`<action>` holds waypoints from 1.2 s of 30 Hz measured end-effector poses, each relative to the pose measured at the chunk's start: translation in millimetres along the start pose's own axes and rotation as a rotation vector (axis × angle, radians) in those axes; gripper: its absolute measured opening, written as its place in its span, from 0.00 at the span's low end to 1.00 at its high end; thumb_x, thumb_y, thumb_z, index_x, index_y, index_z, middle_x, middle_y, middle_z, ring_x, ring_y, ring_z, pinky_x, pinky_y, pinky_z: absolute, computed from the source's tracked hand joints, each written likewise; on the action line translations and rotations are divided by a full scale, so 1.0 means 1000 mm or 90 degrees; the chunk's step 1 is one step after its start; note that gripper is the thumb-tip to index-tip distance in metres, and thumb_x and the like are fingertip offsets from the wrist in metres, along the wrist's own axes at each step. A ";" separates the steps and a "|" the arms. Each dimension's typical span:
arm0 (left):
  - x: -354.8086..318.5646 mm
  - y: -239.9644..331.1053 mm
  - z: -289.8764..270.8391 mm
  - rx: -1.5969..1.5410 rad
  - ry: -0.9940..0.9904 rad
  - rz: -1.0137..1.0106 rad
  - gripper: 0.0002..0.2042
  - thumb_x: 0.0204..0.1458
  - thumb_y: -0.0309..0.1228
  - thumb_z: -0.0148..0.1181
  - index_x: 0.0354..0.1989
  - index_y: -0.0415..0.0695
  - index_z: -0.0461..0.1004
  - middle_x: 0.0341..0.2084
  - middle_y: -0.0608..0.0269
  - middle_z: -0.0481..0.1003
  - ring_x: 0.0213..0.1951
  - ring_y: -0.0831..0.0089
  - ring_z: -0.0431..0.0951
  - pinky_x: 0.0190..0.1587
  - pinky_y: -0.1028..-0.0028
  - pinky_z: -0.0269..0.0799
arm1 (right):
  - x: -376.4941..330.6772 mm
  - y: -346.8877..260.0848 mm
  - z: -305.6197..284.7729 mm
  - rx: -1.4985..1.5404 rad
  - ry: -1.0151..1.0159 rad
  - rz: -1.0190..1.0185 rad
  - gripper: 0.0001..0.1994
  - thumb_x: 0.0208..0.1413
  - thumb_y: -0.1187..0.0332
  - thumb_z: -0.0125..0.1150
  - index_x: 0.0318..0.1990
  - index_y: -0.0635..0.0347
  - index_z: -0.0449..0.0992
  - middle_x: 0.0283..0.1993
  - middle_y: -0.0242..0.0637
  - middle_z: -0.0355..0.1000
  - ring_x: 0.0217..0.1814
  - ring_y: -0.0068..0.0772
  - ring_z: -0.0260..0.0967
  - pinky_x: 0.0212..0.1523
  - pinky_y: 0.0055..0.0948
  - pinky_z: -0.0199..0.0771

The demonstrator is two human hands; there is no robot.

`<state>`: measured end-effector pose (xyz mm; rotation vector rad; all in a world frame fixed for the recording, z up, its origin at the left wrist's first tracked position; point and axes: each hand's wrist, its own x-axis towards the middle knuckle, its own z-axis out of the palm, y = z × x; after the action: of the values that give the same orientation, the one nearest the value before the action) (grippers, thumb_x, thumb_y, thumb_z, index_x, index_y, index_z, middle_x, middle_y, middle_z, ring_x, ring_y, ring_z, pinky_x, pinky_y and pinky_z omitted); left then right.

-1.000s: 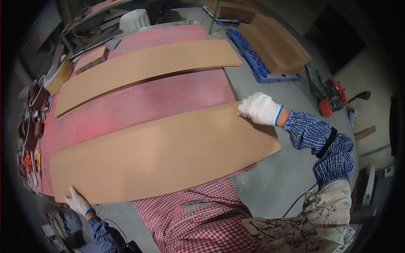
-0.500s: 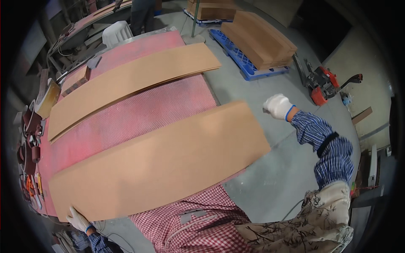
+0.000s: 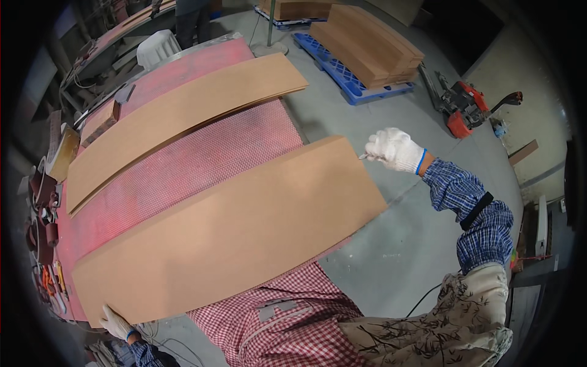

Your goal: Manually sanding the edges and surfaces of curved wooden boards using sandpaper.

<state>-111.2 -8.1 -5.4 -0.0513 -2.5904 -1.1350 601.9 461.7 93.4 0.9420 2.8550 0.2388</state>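
Currently, the gloved right hand (image 3: 395, 150) is clenching a small metallic piece (image 3: 363, 156) by the right edge of the near brown board (image 3: 226, 226), which is lying on the pink table (image 3: 183, 164), while the gloved left hand (image 3: 115, 323) is touching the board's near left corner, its grip being impossible to tell.

A hand could slide along the pink strip of table (image 3: 202, 164) between the near board (image 3: 226, 226) and the far boards (image 3: 183, 114). Hand tools (image 3: 60, 276) and dark red rolls (image 3: 52, 234) crowd the left end. On the right, the grey floor (image 3: 373, 244) gives lots of room before the red pallet jack (image 3: 466, 110)
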 end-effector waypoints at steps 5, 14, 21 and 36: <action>0.006 -0.010 0.000 -0.010 0.011 0.030 0.33 0.55 0.46 0.56 0.55 0.23 0.63 0.47 0.38 0.73 0.44 0.55 0.76 0.48 0.65 0.70 | 0.005 0.001 0.003 -0.003 0.037 -0.092 0.04 0.51 0.65 0.60 0.30 0.53 0.74 0.30 0.35 0.71 0.35 0.42 0.71 0.37 0.39 0.72; -0.003 -0.006 0.002 -0.052 0.002 0.036 0.30 0.56 0.43 0.56 0.53 0.23 0.64 0.46 0.40 0.74 0.42 0.56 0.76 0.46 0.65 0.71 | 0.033 -0.031 -0.008 0.003 0.010 -0.136 0.06 0.49 0.64 0.61 0.28 0.53 0.74 0.28 0.34 0.71 0.34 0.40 0.72 0.34 0.38 0.73; -0.024 0.022 -0.013 -0.006 -0.002 -0.007 0.39 0.53 0.49 0.56 0.60 0.24 0.58 0.54 0.36 0.68 0.53 0.51 0.72 0.57 0.64 0.64 | 0.065 -0.091 -0.039 0.082 0.009 -0.190 0.05 0.50 0.65 0.60 0.29 0.55 0.77 0.30 0.37 0.74 0.34 0.42 0.73 0.34 0.38 0.73; -0.049 0.064 -0.027 -0.069 0.060 0.030 0.35 0.50 0.41 0.61 0.58 0.24 0.60 0.54 0.35 0.69 0.55 0.50 0.71 0.58 0.64 0.64 | 0.173 -0.268 -0.113 0.111 -0.046 -0.299 0.07 0.52 0.66 0.59 0.34 0.58 0.76 0.32 0.44 0.75 0.35 0.47 0.75 0.35 0.42 0.75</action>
<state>-47.6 20.3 42.7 -0.0809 -2.4311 -1.2302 289.9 340.2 141.4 0.2701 2.9552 -0.0912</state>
